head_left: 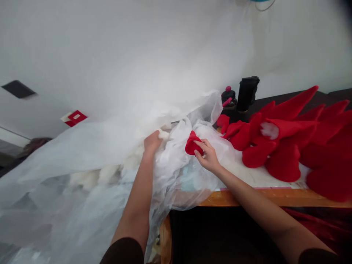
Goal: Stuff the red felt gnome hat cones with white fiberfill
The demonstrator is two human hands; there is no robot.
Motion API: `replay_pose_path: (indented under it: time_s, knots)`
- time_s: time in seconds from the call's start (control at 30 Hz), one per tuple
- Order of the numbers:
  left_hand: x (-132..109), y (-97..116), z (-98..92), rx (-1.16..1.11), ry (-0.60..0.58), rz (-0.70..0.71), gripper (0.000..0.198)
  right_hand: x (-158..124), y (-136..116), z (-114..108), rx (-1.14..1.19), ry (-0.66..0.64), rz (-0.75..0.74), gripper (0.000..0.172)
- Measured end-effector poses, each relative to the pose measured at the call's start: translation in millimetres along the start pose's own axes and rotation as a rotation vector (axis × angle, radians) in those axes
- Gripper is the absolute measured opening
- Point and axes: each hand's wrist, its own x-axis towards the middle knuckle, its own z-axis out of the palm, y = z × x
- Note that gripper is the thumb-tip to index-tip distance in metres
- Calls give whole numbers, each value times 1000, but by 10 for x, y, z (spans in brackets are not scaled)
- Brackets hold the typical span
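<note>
Right hand (pixel 208 157) pinches a small red felt cap (pixel 193 143) between thumb and fingertips, just above a crumpled clear plastic sheet (pixel 176 172), while the left hand (pixel 152 143) sinks into that plastic beside white fluffy material (pixel 110 172), its fingers hidden, so its grip cannot be told. Farther off, on a white-topped table with an orange wooden edge (pixel 275 196), lies a heap of pointed red felt hats (pixel 284 146). Behind it, a black bottle (pixel 246 93) and a smaller dark bottle with a pink cap (pixel 228 97) stand before a white wall (pixel 165 44).
</note>
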Motion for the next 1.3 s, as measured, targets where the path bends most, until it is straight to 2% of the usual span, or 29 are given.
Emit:
replay_pose_path:
  time_s: [0.13, 0.2, 0.3, 0.43, 0.53, 0.67, 0.77, 0.87, 0.93, 1.07, 1.13, 1.17, 1.2, 1.23, 1.3]
  knots:
    - [-238, 2, -170, -242, 251, 7, 5, -10, 17, 27, -14, 3, -13, 36]
    - [-376, 21, -243, -384, 355, 46, 16, -13, 22, 31, -22, 9, -12, 36]
    - [-602, 75, -318, -574, 442, 96, 21, -10, 27, 30, -23, 14, 13, 37]
    - [-955, 223, -346, -666, 484, 237, 19, -1, 5, 27, 60, 2, 94, 38]
    - [-1236, 419, -282, -700, 446, 393, 22, 4, -21, 15, 139, -36, 169, 39]
    - [-1484, 730, -117, -689, 290, 594, 21, 26, 10, -27, 244, -83, 184, 45]
    - [-1524, 865, -14, -682, 227, 618, 17, 57, 84, -59, 276, -35, 198, 49]
    - [-1504, 854, 45, -652, 199, 594, 16, 77, 133, -63, 318, -17, 269, 52]
    - [-1500, 800, 71, -582, 157, 638, 15, 72, 132, -44, 343, -43, 312, 57]
    - [-1566, 721, 112, -368, 3, 763, 15, 41, 107, 13, 428, -102, 358, 81]
    - [-1624, 726, 119, -344, -55, 791, 14, 40, 115, 23, 424, -76, 335, 92]
    - [-1650, 736, 116, -375, -45, 795, 15, 46, 125, 21, 417, -63, 318, 93]
    - [-1668, 748, 107, -426, 14, 779, 17, 56, 137, 16, 418, -59, 304, 92]
    - [-1676, 760, 93, -488, 125, 725, 22, 66, 148, 10, 425, -65, 295, 89]
    - [-1642, 773, 51, -597, 413, 510, 39, 83, 161, -4, 444, -78, 287, 83]
